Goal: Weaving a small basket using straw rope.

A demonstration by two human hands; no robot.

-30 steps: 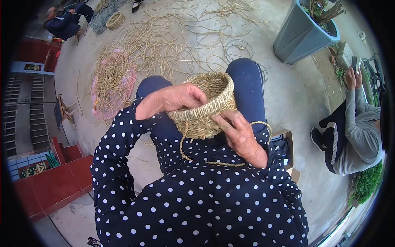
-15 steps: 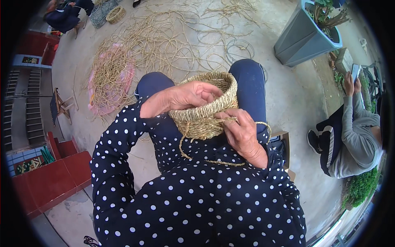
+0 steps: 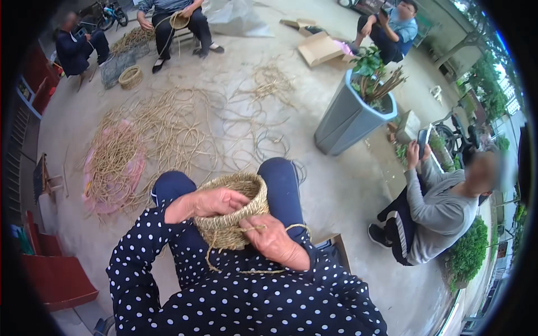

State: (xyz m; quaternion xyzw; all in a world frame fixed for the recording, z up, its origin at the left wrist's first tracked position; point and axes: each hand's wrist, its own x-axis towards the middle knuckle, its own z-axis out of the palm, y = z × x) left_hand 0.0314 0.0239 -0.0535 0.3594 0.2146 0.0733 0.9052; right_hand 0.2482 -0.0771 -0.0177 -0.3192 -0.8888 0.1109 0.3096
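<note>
A round woven straw basket point(image 3: 224, 238) rests in my lap between my knees, its thick braided rim tilted up. My left hand point(image 3: 218, 201) reaches over the rim from the left, its fingers bent inside the basket; their tips are partly hidden. Against the outer wall, at the right, my right hand point(image 3: 269, 238) pinches a strand of twisted straw cord point(image 3: 253, 228). A loop of cord point(image 3: 300, 226) stands out past the right hand. Another loose cord end point(image 3: 209, 260) hangs from the basket's lower left side onto my polka-dot shirt.
Tangled straw cord point(image 3: 185, 129) covers much of the floor ahead, part of it on a pink sheet point(image 3: 94, 193). A grey planter point(image 3: 350, 120) stands ahead right. A person holding a phone point(image 3: 443, 207) is at the right; several others sit farther back. An open cardboard box point(image 3: 343, 250) lies beside me.
The view has swung up and to the right, showing more people and the yard's far side. Both hands stay at the basket in nearly the same hold.
</note>
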